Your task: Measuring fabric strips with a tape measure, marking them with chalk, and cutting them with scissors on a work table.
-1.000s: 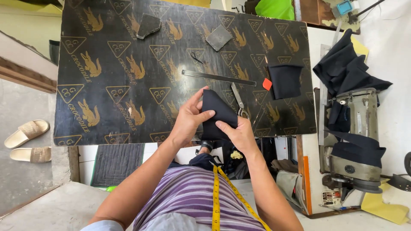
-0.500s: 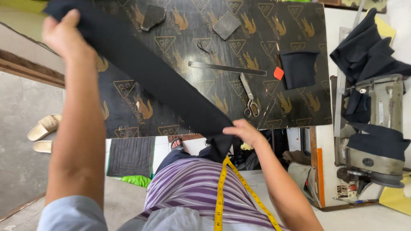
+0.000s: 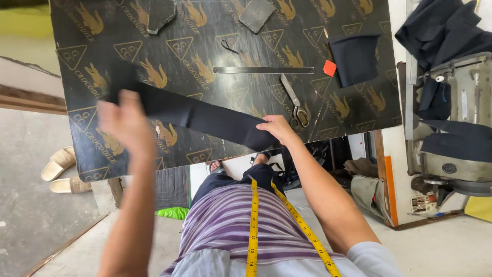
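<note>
Person is stretching a dark cloth strip point(image 3: 205, 115) across frame centre on the black board point(image 3: 92, 149), right hand point(image 3: 277, 128) pinching its lower-right end at the board's edge. Left hand point(image 3: 125, 125) is blurred at centre left, over the strip's other end; can't tell its grip. Scissors point(image 3: 294, 100) and steel ruler point(image 3: 264, 70) are lying just above the right hand.

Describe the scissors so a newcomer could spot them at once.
Look at the black worktable with gold printing. Near its front edge, just beyond the right hand, lie the scissors, below the long steel ruler. They alone have two blades and looped handles.
</note>
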